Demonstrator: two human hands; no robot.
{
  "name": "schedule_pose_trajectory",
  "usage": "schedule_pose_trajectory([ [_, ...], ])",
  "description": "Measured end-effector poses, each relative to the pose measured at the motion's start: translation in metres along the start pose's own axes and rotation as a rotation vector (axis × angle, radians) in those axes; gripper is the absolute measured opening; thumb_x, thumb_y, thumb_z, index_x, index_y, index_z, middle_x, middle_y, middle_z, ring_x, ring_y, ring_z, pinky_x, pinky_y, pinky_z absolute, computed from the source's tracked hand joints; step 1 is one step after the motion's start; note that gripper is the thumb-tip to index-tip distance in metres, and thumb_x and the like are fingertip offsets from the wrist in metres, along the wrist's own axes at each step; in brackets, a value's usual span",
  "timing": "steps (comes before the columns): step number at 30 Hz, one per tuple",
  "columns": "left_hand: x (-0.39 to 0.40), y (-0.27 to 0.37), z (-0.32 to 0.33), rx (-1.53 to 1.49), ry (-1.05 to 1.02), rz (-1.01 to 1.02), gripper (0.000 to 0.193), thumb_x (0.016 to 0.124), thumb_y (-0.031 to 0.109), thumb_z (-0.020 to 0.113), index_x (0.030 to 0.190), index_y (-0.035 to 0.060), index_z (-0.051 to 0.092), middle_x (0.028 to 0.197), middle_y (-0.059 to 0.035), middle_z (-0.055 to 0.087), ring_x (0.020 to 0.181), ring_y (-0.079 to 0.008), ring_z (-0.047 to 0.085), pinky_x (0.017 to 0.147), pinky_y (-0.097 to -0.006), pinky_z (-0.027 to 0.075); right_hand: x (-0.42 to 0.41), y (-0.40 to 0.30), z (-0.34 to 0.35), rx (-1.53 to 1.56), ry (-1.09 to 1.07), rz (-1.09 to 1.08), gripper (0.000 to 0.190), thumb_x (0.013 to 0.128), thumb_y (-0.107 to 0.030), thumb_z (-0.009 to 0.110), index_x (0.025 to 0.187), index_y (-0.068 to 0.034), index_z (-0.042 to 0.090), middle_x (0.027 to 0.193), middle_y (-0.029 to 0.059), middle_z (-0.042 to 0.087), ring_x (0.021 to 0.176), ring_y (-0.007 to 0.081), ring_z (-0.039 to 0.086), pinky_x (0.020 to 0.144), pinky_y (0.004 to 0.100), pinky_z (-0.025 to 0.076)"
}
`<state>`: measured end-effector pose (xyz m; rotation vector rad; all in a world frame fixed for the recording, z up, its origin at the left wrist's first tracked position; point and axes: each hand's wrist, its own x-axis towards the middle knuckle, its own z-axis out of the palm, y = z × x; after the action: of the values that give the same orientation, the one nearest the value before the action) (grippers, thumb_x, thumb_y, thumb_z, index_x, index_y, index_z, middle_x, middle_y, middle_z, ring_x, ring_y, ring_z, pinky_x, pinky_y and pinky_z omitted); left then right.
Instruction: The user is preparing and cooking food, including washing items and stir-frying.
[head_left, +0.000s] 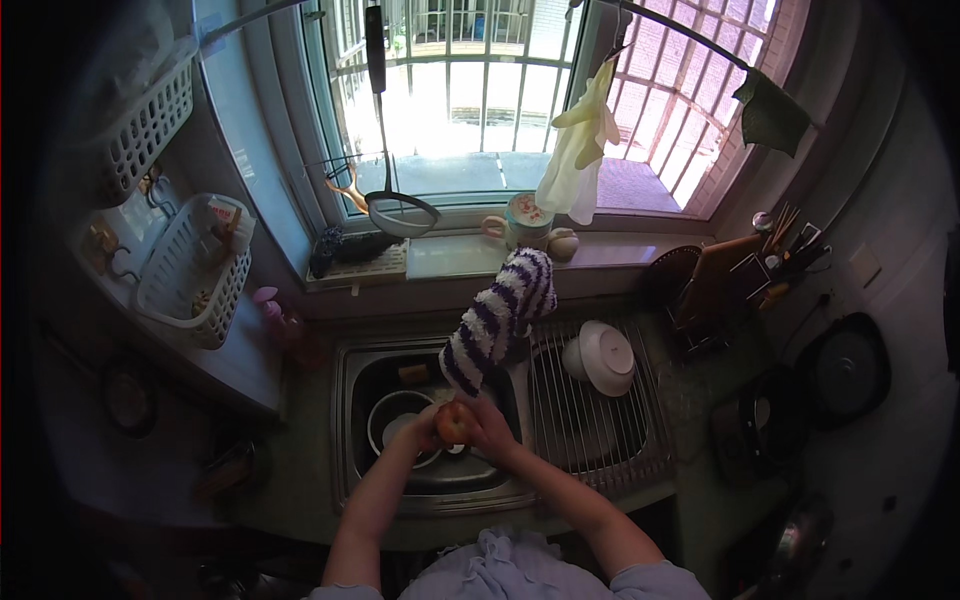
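Over the left basin of a stainless steel sink (341, 450), both of my hands hold a reddish-yellow apple (454, 422). My left hand (426, 427) cups its left side, and my right hand (487, 429) wraps its right side. Below them a round pot or bowl (373, 420) sits in the basin, with a pale thing inside that I cannot make out. A purple-and-white striped towel (495, 315) hangs just beyond my fingers, seemingly draped over the faucet. Near the back of the basin lies a yellowish sponge (412, 373).
White bowls (611, 358) rest upside down on a wire rack (577, 435) over the right basin. A cutting board (716, 277) and utensils stand at back right. From above hang a strainer (401, 214) and rubber gloves (577, 157). A lidded mug (527, 217) occupies the windowsill.
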<state>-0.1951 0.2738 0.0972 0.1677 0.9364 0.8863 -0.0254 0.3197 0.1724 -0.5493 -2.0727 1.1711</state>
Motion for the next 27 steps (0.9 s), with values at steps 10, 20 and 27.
schedule_pose_trajectory([
  [10, -0.037, 0.009, 0.085, 1.140, 0.660, 0.985, 0.034, 0.084, 0.036, 0.040, 0.099, 0.0056, 0.043, 0.083, -0.0150, 0.054, 0.061, -0.0285, 0.057, 0.048, -0.0370, 0.046, 0.025, 0.016, -0.014, -0.096, 0.023, 0.428, 0.036, 0.085, -0.031, 0.036, 0.102, -0.003, 0.050, 0.092, 0.0145, 0.056, 0.082, 0.0314, 0.055, 0.070, 0.0337, 0.043],
  [20, -0.022, 0.007, 0.057, 1.057, 0.650, 0.996, 0.025, 0.085, 0.024, 0.036, 0.093, 0.0073, 0.052, 0.083, -0.0157, 0.057, 0.071, -0.0333, 0.056, 0.062, -0.0390, 0.045, 0.019, 0.017, -0.003, 0.110, 0.151, 0.517, 0.037, 0.082, -0.036, 0.043, 0.096, -0.004, 0.055, 0.083, 0.0131, 0.059, 0.080, 0.0208, 0.057, 0.071, 0.0316, 0.042],
  [27, 0.000, 0.003, 0.049, -0.377, 0.071, 0.281, 0.030, 0.086, 0.030, 0.036, 0.098, 0.0066, 0.051, 0.087, -0.0040, 0.057, 0.073, -0.0185, 0.058, 0.063, -0.0323, 0.045, 0.009, 0.013, 0.004, 0.230, 0.203, 0.123, 0.031, 0.083, -0.024, 0.045, 0.105, -0.002, 0.048, 0.096, 0.0132, 0.055, 0.092, 0.0255, 0.053, 0.080, 0.0322, 0.039],
])
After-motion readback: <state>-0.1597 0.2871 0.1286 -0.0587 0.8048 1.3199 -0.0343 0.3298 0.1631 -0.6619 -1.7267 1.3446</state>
